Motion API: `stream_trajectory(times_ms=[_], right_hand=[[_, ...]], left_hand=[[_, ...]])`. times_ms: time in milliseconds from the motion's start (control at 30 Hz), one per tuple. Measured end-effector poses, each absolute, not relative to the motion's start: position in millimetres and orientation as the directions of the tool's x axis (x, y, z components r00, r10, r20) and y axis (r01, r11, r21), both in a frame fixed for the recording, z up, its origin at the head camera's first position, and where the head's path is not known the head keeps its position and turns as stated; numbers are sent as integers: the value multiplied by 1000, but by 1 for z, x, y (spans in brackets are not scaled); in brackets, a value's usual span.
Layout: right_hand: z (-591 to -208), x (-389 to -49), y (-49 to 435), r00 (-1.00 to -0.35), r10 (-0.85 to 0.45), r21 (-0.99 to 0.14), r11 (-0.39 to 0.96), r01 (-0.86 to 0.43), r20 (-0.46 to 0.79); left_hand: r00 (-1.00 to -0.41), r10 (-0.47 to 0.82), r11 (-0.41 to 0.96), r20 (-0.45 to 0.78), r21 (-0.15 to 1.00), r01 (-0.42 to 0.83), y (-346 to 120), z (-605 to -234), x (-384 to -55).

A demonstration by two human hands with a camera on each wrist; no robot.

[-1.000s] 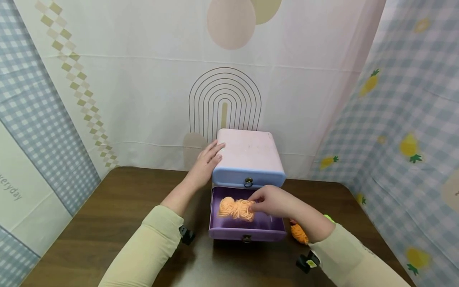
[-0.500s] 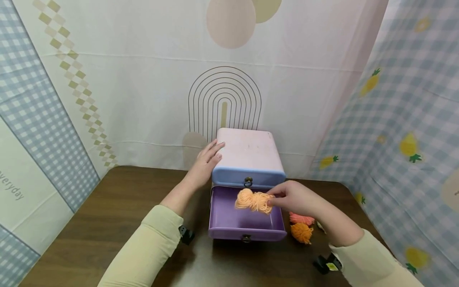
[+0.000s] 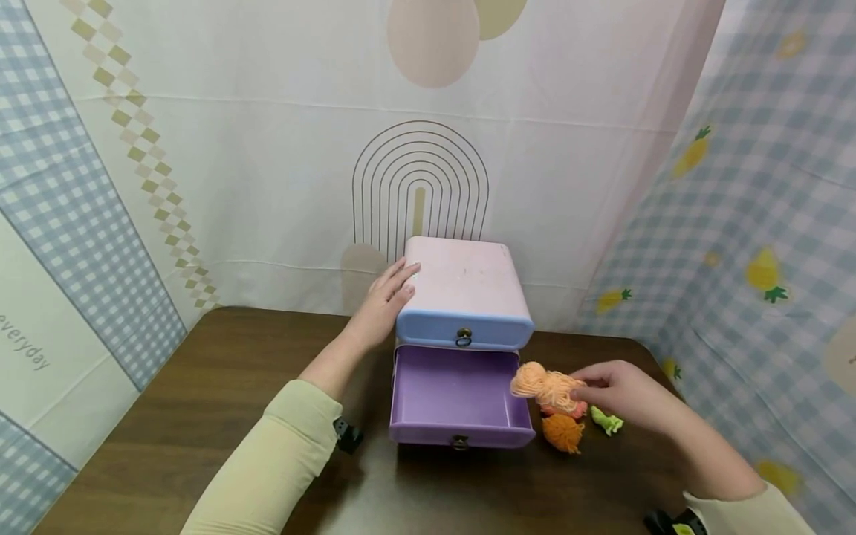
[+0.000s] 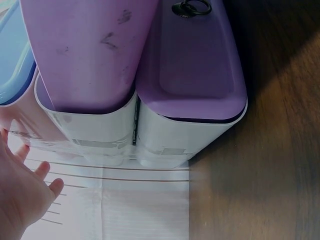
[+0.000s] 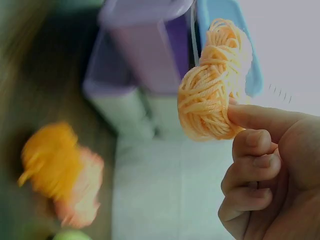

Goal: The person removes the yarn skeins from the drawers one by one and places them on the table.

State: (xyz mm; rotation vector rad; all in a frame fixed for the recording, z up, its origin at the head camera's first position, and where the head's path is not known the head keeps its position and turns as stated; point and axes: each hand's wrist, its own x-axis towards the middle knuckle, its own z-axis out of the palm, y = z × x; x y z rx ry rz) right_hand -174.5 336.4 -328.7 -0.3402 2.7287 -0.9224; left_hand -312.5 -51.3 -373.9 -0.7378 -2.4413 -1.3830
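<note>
A light orange yarn bundle [image 3: 545,384], tied in at its middle, is pinched at one end by my right hand [image 3: 625,392], just right of the open drawer. The right wrist view shows thumb and fingers on the yarn [image 5: 212,95]. My left hand [image 3: 379,308] rests with extended fingers against the left edge of the pink-topped drawer cabinet [image 3: 464,275]. Below its shut blue drawer [image 3: 428,329], the purple drawer [image 3: 455,386] is pulled out with nothing in it. In the left wrist view the left hand [image 4: 25,192] has its fingers spread.
On the table right of the cabinet lie a dark orange yarn bundle [image 3: 562,433], a pink one [image 3: 579,409] partly hidden behind the held yarn, and a green one [image 3: 606,421]. Another purple drawer front [image 4: 195,60] is shut beneath the open drawer. A curtain [image 3: 281,186] hangs behind.
My right hand has carried the light orange yarn out of the purple drawer, rightward to above the other yarn bundles. The left hand has stayed on the cabinet.
</note>
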Motion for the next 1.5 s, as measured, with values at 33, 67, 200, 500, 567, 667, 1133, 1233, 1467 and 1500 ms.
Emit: stream_trajectory(times_ms=[33,67,200,500,567,667,1133,1233,1467,1500], right_hand=[[-333,-174,345,-946,-279,-621,774,-122,-162],[-338,-173,354,-948,-268,-626,772,-105,-172],[-357,-171,389,-947,-250,-640,765,-67,-200],[-386,-164,448,-936,-264,-662,748,-47,-232],[-389,-163,456,-931,-266,-671,741,-31,-251],[-395,-163,464,-919,-276,-681,732,-10,-283],[-418,-170,477,-832,-393,-750,661,41,-392],[-420,-173,472,-839,-374,-730,682,41,-396],[-420,-180,464,-867,-317,-671,741,26,-385],[-420,-181,463,-872,-308,-661,750,24,-380]], left_hand=[[-844,309,425,440,730,536,-51,-374,-313],[-845,309,427,437,730,534,-52,-374,-313],[-852,308,427,424,738,522,-53,-373,-312],[-853,307,426,423,740,520,-53,-372,-312],[-853,309,427,421,740,520,-53,-372,-313],[-854,309,430,419,739,519,-53,-372,-314],[-855,317,422,411,747,515,-51,-370,-310],[-856,314,424,411,746,514,-51,-370,-310],[-858,316,433,406,743,511,-52,-370,-309],[-859,315,435,404,743,509,-52,-370,-309]])
